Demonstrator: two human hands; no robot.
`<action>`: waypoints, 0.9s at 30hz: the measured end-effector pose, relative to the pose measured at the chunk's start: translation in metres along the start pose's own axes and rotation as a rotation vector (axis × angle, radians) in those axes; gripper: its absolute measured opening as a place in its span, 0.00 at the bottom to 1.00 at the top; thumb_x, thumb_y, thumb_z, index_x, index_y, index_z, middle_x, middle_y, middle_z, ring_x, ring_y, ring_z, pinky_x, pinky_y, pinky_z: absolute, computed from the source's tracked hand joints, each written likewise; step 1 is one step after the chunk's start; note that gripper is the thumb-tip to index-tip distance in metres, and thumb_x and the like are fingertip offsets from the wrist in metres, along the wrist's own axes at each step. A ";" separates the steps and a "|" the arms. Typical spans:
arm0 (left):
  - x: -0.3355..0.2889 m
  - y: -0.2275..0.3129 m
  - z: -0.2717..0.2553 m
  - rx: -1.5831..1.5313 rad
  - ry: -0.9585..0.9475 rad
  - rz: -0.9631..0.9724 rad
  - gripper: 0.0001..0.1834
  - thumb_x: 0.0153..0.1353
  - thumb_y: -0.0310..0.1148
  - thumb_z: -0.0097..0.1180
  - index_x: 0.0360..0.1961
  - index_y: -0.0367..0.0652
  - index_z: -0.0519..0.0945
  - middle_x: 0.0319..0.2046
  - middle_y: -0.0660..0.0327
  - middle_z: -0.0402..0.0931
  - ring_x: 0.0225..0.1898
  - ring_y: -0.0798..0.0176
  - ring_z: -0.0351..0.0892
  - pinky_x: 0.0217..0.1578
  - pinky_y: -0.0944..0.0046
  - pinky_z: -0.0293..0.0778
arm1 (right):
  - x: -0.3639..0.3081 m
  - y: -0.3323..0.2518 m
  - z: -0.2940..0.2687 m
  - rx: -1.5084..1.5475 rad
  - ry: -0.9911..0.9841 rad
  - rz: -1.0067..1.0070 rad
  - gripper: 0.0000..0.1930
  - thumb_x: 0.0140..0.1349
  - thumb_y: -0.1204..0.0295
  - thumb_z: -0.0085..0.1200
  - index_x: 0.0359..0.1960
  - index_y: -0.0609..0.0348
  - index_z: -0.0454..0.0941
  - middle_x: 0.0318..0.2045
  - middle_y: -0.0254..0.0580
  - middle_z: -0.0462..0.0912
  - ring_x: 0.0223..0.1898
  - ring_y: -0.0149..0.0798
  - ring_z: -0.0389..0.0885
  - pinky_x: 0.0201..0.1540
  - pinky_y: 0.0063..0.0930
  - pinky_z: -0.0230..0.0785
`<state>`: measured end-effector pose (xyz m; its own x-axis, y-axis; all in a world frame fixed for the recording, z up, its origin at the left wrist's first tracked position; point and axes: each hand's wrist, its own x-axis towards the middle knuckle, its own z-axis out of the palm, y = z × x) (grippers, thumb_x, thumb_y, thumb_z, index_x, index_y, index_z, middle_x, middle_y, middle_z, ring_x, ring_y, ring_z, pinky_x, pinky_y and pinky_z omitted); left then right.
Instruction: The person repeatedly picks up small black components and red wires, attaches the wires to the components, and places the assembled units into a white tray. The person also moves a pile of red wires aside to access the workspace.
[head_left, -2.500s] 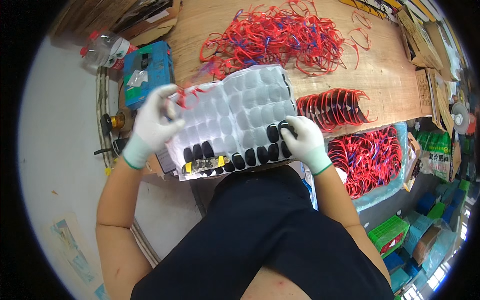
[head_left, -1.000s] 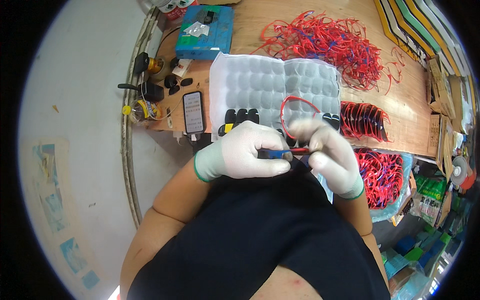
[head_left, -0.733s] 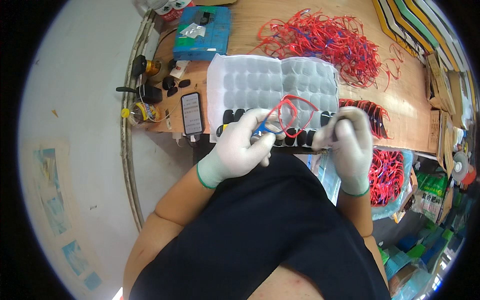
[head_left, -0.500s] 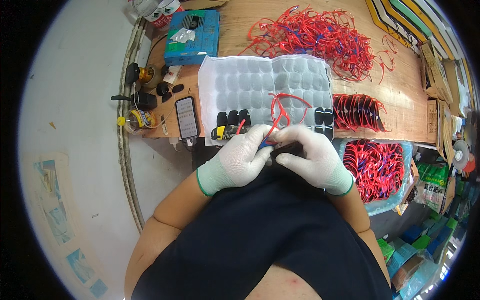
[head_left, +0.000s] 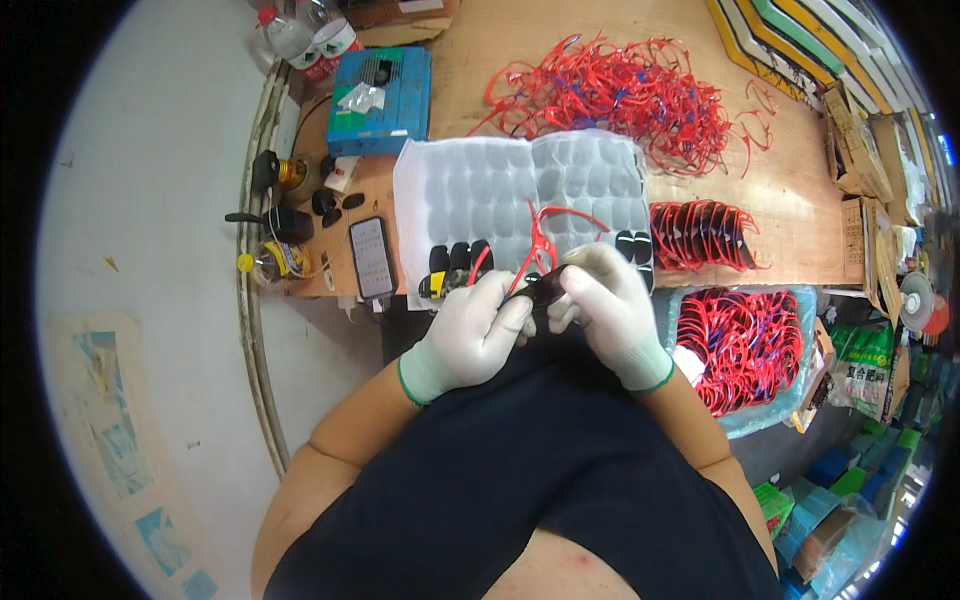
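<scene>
The left hand (head_left: pixel 466 332) grips a frame (head_left: pixel 540 246), the right hand (head_left: pixel 612 312) a lens (head_left: pixel 549 287). Fitting seems in hand; seating calls for even pressure.

Left side: pale wall (head_left: pixel 150 260), scuffed, faded blue-and-beige patches (head_left: pixel 120 415) low down. Worn, pipe-like strip (head_left: pixel 255 350) runs along it beside the bench. Bench (head_left: pixel 800 210): light wood-grain top, brightly lit. Far right corner: upright panels (head_left: pixel 800 45), white/yellow/green edges, cardboard (head_left: pixel 855 145) just beside. Floor (head_left: pixel 755 450) dark grey on the right. Beyond: blue and green bins (head_left: pixel 835 470), bright white light patches at the rim; can't tell windows from lamps.
</scene>
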<state>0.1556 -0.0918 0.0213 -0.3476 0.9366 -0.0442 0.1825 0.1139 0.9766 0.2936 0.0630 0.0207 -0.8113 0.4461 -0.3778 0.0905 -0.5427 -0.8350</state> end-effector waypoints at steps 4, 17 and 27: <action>0.003 0.014 -0.015 -0.066 -0.141 -0.002 0.08 0.75 0.29 0.47 0.44 0.35 0.74 0.28 0.58 0.84 0.26 0.67 0.84 0.32 0.66 0.81 | 0.006 0.017 -0.010 0.263 -0.339 0.144 0.20 0.76 0.59 0.51 0.52 0.67 0.78 0.38 0.41 0.83 0.35 0.32 0.82 0.40 0.27 0.75; 0.005 0.020 -0.027 -0.146 -0.293 -0.130 0.14 0.78 0.33 0.41 0.52 0.34 0.74 0.34 0.59 0.83 0.32 0.68 0.83 0.37 0.66 0.81 | 0.018 0.008 -0.009 0.194 -0.258 0.151 0.17 0.72 0.59 0.58 0.37 0.65 0.84 0.27 0.39 0.83 0.26 0.31 0.77 0.33 0.26 0.70; 0.013 -0.001 -0.010 -0.279 -0.371 -0.150 0.14 0.76 0.32 0.47 0.55 0.33 0.75 0.34 0.58 0.85 0.33 0.68 0.84 0.38 0.66 0.81 | 0.002 -0.016 -0.037 0.179 -0.315 0.267 0.14 0.70 0.65 0.61 0.46 0.65 0.79 0.30 0.38 0.79 0.32 0.33 0.77 0.40 0.30 0.72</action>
<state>0.1418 -0.0835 0.0216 0.0093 0.9774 -0.2112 -0.1161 0.2109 0.9706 0.3121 0.0985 0.0181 -0.9119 0.0504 -0.4074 0.2416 -0.7364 -0.6320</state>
